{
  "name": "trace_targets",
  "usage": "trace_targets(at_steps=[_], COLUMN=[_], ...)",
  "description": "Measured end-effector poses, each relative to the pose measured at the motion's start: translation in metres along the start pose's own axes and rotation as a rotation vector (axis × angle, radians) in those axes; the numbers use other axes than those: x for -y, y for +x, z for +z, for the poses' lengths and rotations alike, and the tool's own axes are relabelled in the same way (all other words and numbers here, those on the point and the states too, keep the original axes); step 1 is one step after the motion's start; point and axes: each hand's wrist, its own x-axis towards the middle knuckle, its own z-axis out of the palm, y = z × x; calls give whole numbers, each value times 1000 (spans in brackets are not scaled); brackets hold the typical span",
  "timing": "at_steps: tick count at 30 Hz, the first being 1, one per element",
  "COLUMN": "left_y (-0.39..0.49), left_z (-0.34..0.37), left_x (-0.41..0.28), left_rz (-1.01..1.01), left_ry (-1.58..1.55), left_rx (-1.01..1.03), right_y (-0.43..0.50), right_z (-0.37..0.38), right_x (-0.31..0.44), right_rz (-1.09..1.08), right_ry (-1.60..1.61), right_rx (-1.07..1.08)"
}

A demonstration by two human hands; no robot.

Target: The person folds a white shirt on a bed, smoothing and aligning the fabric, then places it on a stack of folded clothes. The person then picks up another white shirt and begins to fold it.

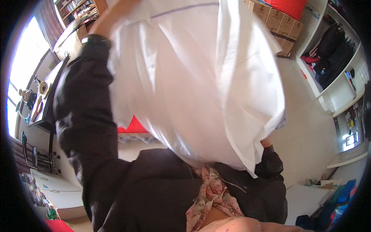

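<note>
A white garment of thin cloth, apparently a shirt, hangs spread and slightly blurred before my chest, with loose folds at its right side. My left hand is raised at the upper left beside the cloth; its fingers are hidden or beyond the top edge, so its grip cannot be made out. My right hand is low at the right, mostly hidden behind the garment's lower edge, and its fingers do not show. I wear a dark jacket and a floral scarf.
A red surface with a ruffled edge shows behind the garment. At the left are a desk and a white cabinet. Stacked cardboard boxes and an open wardrobe of dark clothes stand upper right. Pale floor lies between.
</note>
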Motion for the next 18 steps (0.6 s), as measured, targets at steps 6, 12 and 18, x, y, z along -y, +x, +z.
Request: trace_targets(at_steps=[6,12,18], left_y=[-48,-257,-440], left_z=[158,195,119], left_x=[-55,-77,-108], left_rz=[-59,-68,-489], left_ry=[-17,-763,-1004], left_rx=[-208,218,749], right_y=[64,72,51], right_z=[63,84,73], right_x=[-22,-66,-82], right_rz=[217,344,359], right_ry=[233,462,480], right_rx=[17,-51,-142])
